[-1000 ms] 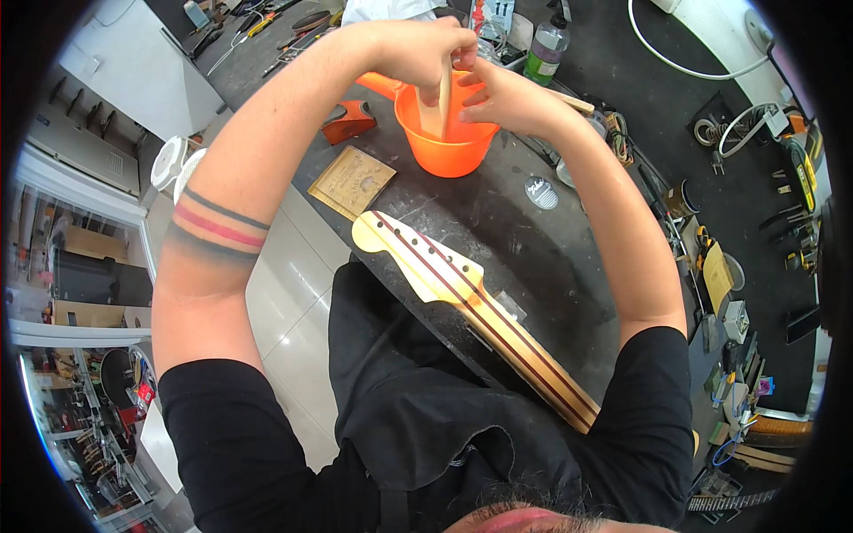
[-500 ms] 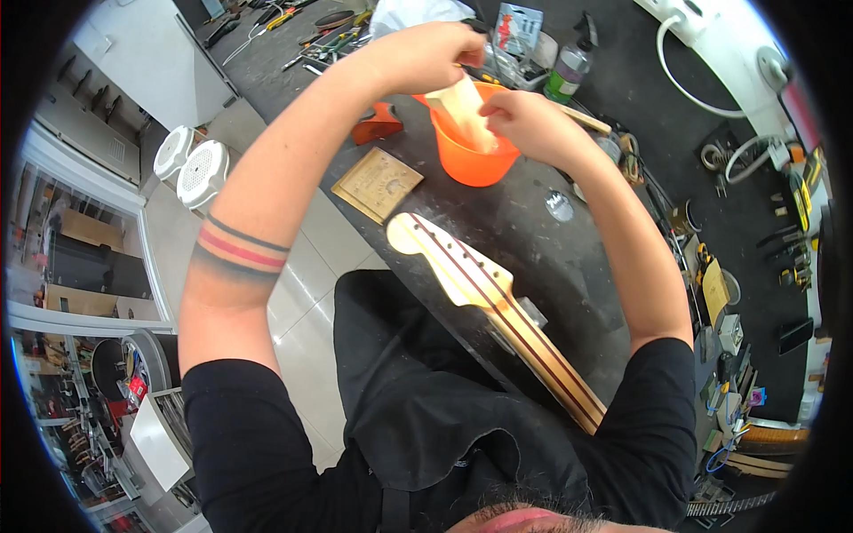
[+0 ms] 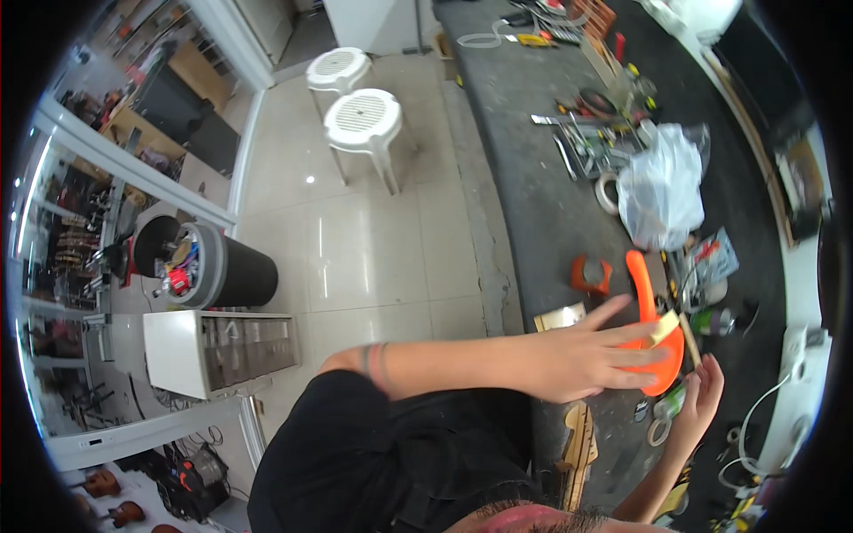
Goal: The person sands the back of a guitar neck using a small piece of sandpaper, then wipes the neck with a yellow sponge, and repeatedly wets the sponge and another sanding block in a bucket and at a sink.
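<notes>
Holding left hand (image 3: pixel 582 362) spread across orange dipper (image 3: pixel 673 361) at frame's right, resting right hand (image 3: pixel 702 400) nearby with unclear grip; working at dark, cluttered desk (image 3: pixel 542 204), with white stools (image 3: pixel 362 115) on tiled floor (image 3: pixel 364 253) upper left.

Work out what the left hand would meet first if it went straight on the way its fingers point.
Probably the orange plastic jug: the left hand points at it, and its fingers overlap it in the picture. Whether they touch it or hover above is unclear.
</notes>
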Demonstrator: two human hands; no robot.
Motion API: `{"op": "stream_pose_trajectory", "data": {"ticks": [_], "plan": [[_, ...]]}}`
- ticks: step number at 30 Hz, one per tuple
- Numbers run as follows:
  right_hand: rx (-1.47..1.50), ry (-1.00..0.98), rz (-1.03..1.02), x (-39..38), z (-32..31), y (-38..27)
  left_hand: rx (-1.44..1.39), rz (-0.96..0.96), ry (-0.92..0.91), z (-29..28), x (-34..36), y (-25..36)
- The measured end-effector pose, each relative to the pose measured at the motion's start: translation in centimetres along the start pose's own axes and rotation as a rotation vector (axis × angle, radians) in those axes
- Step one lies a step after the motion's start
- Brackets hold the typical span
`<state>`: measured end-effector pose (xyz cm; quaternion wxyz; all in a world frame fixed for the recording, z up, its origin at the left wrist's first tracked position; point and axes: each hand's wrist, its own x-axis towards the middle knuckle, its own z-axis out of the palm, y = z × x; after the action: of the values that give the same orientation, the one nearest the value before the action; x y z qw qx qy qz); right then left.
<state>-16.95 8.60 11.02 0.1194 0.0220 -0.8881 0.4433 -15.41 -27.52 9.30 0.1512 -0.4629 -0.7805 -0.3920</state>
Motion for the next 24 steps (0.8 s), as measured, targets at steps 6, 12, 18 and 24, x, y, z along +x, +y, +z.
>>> {"op": "stream_pose_trajectory", "data": {"ticks": [6,12,18,24], "plan": [[1.157,0.138,0.178,2.7,3.6,-13.3,-1.264,-0.692,0.549,-17.9,-11.9,7.1],[1.408,-0.380,0.249,6.0,25.7,-36.1,-1.166,-0.779,1.010,-37.1,-19.5,7.0],[1.472,-0.750,0.320,9.1,47.4,-47.2,-0.904,-0.687,1.253,-49.3,-28.1,0.8],[1.429,-1.153,0.564,17.0,73.7,-57.4,-0.664,-0.819,1.485,-63.5,-34.6,-5.8]]}}
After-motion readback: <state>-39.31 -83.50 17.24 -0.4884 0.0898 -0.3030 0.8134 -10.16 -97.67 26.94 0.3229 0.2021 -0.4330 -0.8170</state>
